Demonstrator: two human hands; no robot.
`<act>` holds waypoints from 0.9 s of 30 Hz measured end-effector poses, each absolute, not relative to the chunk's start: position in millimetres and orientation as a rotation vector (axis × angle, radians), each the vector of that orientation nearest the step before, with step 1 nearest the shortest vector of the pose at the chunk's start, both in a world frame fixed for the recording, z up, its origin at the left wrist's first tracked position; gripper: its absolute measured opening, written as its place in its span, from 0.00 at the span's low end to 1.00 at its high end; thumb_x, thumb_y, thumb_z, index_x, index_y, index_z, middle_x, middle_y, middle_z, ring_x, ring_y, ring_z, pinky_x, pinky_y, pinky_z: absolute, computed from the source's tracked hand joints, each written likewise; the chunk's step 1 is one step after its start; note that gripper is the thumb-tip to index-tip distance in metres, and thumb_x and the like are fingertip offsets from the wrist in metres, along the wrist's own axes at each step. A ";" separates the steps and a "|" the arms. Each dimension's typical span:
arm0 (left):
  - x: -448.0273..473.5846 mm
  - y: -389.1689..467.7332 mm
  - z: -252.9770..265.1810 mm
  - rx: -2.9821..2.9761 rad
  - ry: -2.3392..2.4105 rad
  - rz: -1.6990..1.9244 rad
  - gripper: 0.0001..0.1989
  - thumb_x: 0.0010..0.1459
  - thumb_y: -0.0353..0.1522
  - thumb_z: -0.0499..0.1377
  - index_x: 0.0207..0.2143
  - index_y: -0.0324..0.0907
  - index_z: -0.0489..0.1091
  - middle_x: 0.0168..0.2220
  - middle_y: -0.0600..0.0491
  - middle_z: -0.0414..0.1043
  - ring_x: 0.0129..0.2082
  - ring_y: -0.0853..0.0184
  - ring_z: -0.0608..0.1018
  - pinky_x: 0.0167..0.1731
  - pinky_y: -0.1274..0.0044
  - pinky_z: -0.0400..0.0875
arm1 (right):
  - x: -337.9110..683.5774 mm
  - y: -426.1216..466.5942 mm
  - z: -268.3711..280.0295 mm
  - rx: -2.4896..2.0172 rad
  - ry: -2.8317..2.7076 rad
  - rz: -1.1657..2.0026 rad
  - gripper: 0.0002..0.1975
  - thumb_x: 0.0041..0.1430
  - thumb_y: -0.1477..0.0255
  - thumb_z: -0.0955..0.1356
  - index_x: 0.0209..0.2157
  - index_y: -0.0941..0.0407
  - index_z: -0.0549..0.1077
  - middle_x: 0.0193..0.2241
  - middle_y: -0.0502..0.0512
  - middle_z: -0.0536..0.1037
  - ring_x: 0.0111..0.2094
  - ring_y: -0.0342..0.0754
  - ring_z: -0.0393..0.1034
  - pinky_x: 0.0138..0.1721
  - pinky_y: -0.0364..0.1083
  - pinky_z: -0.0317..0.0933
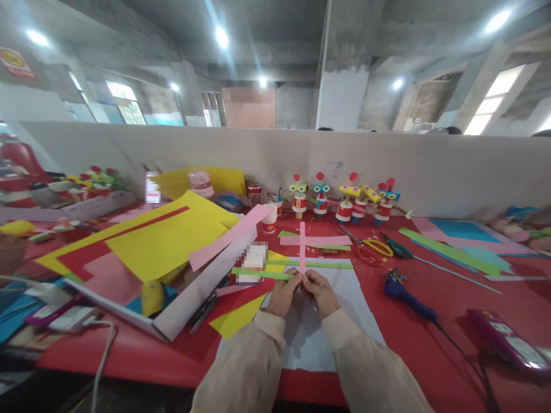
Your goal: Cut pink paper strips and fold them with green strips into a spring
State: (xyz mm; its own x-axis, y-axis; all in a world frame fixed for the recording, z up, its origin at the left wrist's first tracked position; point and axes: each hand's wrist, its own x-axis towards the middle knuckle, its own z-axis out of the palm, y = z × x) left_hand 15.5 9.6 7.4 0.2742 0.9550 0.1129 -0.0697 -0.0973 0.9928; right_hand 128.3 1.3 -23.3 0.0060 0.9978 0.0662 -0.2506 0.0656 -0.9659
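My left hand (284,297) and my right hand (319,293) meet fingertip to fingertip above a white sheet (307,344). Both are closed in a pinch where two paper strips come together. From the pinch a pink paper strip (302,246) points away from me, and a green paper strip (262,274) extends to the left out of my left fingers. How the strips are joined is hidden by my fingertips. Just beyond lie another green strip (327,265) and a wider pink strip (336,241). A small folded green paper spring (329,250) rests near them.
A white box (185,312) with coloured paper stands left. Several paper-cup figures (299,203) line the partition (267,149). Scissors (374,248), a blue glue gun (408,298) with a cord, and a purple device (508,341) lie right. A paper cup (270,221) stands behind.
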 end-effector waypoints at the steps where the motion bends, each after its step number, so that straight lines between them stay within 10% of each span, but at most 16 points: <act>1: 14.7 10.5 7.4 1.408 0.916 1.097 0.14 0.49 0.40 0.54 0.18 0.43 0.55 0.18 0.60 0.51 0.22 0.72 0.58 0.25 0.77 0.55 | 128.6 1.7 -23.6 -0.976 -1.054 1.270 0.22 0.42 0.52 0.71 0.19 0.56 0.62 0.12 0.43 0.63 0.13 0.37 0.47 0.16 0.41 0.38; 27: 13.4 15.9 -3.6 1.543 0.959 1.099 0.15 0.53 0.44 0.52 0.23 0.42 0.64 0.22 0.55 0.64 0.28 0.66 0.68 0.32 0.75 0.66 | 128.6 6.1 -33.6 -1.028 -1.170 0.970 0.22 0.51 0.52 0.64 0.17 0.55 0.60 0.14 0.44 0.56 0.18 0.40 0.48 0.20 0.42 0.43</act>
